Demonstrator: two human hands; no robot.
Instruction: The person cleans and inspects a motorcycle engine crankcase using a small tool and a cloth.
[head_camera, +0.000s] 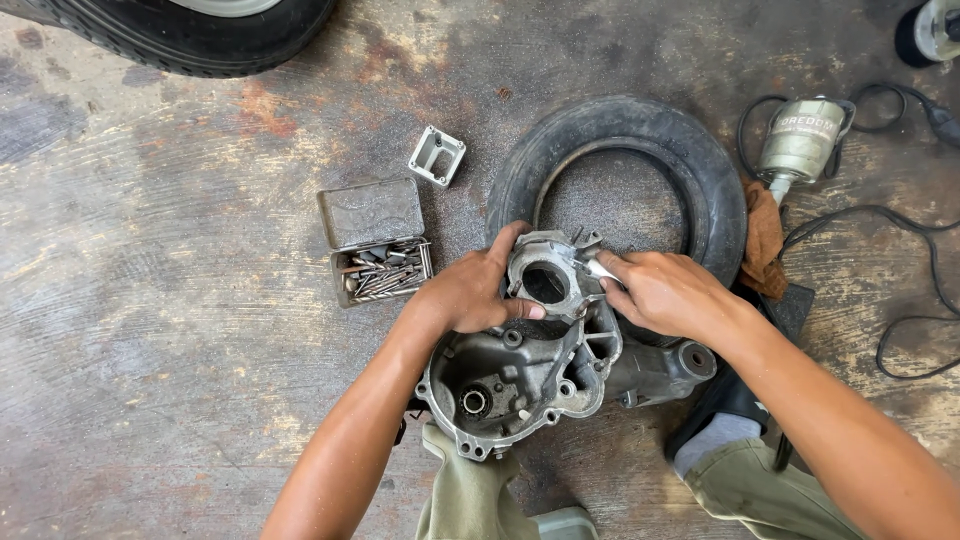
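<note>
A grey metal engine casing (520, 375) rests on the stained concrete floor, its upper end propped on a small black tyre (620, 150). My left hand (475, 290) grips the left side of the casing's round open end (548, 275), thumb on its lower rim. My right hand (665, 292) holds the right side and pinches a small silvery metal piece (603, 268) against the casing.
An open metal tin (375, 240) with several drill bits lies to the left. A small square metal part (437, 156) sits above it. A corded grinder (800, 140), a brown rag (765, 240) and black cable (920, 300) lie right. A large tyre (190, 30) is at the top left.
</note>
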